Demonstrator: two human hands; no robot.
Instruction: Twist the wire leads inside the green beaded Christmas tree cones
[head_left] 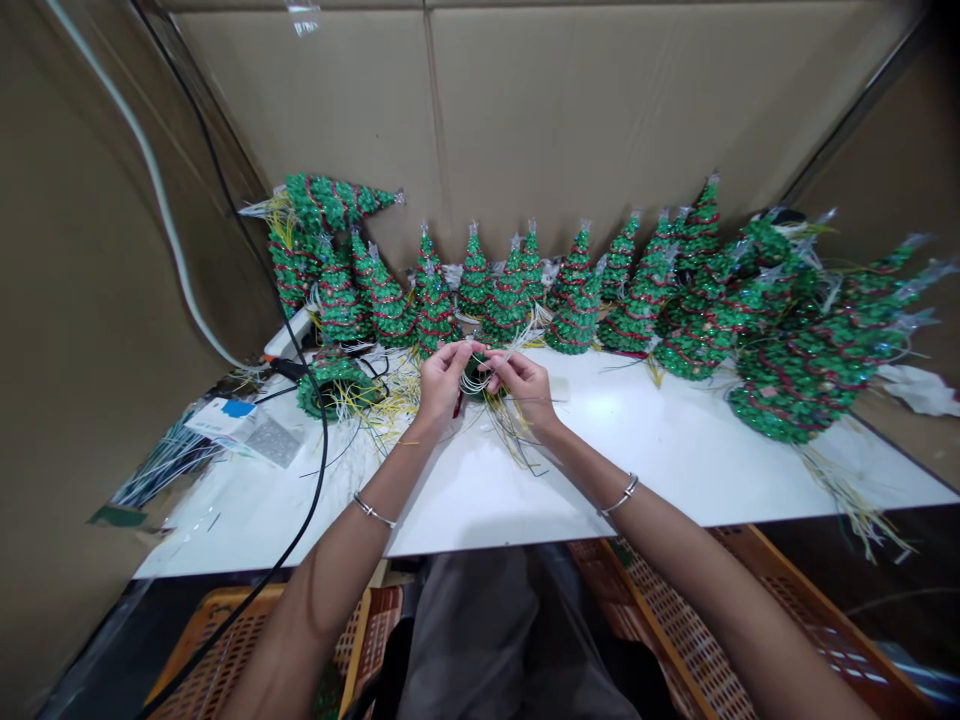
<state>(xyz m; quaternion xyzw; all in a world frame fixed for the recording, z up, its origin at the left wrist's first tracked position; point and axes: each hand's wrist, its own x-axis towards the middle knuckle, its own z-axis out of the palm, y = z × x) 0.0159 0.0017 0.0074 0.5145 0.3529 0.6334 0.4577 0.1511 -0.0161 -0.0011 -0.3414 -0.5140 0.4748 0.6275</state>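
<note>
Both hands meet over the middle of a white table. My left hand (445,380) pinches thin white wires (474,378), its thumb and forefinger pressed together. From the right side, my right hand (525,385) also pinches these wires, fingers curled close to the left ones. Beneath the hands a small decorative Christmas tree (480,372) shows only in part, apparently with its underside toward me. Yellow and white wires (514,430) trail from it onto the table. Another tree (330,388) lies left of my hands with its base toward me.
Many green tinsel trees with red garlands (514,295) line the back. More trees (810,370) lie heaped at the right. A black cable (324,440) crosses the left side. Wire bundles (165,460) and a white box (232,425) sit left. Orange crates (675,640) stand below the table (660,450).
</note>
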